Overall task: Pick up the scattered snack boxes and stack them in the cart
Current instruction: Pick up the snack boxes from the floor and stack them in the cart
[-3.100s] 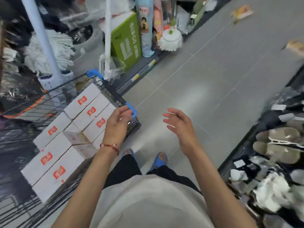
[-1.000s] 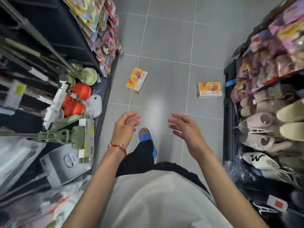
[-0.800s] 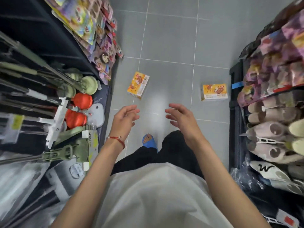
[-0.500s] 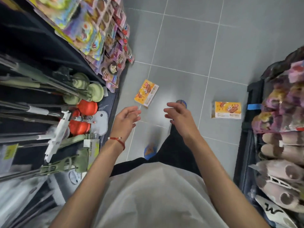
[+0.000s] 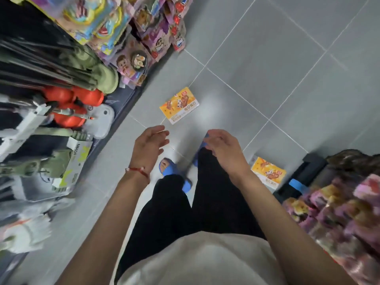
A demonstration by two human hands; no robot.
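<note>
Two orange-yellow snack boxes lie flat on the grey tiled floor. One snack box [image 5: 179,105] is just ahead of my hands, close to the left shelf. The second snack box [image 5: 268,172] lies at the lower right, partly hidden by my right forearm, beside the right rack. My left hand [image 5: 149,146] hovers below the first box, fingers loosely extended, holding nothing. My right hand [image 5: 223,148] hovers beside it, fingers relaxed and empty. The cart is out of view.
A dark shelf [image 5: 61,89] on the left holds mops, red and green cleaning tools and colourful toy packs. A rack [image 5: 339,198] of soft slippers stands at the right. My feet in blue slippers [image 5: 174,173] are on the aisle floor between them.
The cart has left the view as I walked down the aisle. Both boxes have come much closer, and the view has tilted. My hands stay empty and extended.
</note>
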